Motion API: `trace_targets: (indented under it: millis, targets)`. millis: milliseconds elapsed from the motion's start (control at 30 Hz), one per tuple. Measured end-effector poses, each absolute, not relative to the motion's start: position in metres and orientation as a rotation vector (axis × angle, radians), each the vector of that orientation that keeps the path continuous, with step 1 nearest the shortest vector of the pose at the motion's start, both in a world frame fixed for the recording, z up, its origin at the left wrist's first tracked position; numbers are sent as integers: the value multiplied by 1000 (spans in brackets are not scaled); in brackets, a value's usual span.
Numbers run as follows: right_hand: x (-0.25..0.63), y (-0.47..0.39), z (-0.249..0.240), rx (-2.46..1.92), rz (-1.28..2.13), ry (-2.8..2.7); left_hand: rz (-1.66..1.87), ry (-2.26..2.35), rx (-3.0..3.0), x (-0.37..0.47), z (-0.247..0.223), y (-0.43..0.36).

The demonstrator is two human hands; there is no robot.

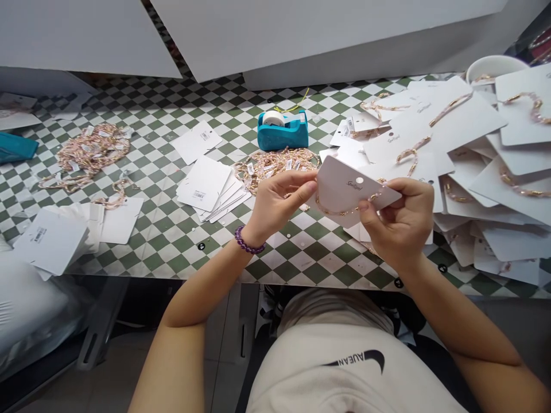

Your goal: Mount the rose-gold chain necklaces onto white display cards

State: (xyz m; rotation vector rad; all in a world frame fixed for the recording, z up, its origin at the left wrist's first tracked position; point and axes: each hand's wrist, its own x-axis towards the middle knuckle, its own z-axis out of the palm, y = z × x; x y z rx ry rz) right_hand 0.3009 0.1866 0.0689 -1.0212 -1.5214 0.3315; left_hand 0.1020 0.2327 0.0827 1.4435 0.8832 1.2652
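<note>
A white jewellery card (333, 179) with a round hole and small printed lettering is held up, tilted, between my two hands. Across its lower part runs a pink and gold beaded bracelet (340, 213). My left hand (279, 201) pinches the card's left edge between thumb and fingers; whether it also grips the bracelet I cannot tell. On the other side, my right hand (398, 221) is closed on the right edge, its thumb near the beads. Behind my left hand lies a heap of beaded bracelets (275, 160) with small white tags.
A teal tape dispenser (283, 135) stands behind the heap. Left of it lie stacked blank cards (206, 189) with barcodes. Carded bracelets (486, 172) pile up at the right, near a white cup (495, 64). Another bracelet heap (94, 150) is at far left on the checkered tablecloth (159, 221).
</note>
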Motion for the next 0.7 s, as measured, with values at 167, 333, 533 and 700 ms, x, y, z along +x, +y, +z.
trace_targets:
  millis: [167, 333, 533, 700]
  targets:
    - [299, 187, 70, -993, 398, -1477, 1259, 853, 1383, 103, 78, 233]
    - [299, 187, 68, -989, 437, -1441, 1118, 794, 1240, 101, 77, 236]
    - [299, 186, 72, -1031, 595, -1394, 967, 614, 1253, 103, 79, 236]
    - [303, 190, 75, -1069, 645, -1374, 1011, 643, 1310, 107, 76, 229]
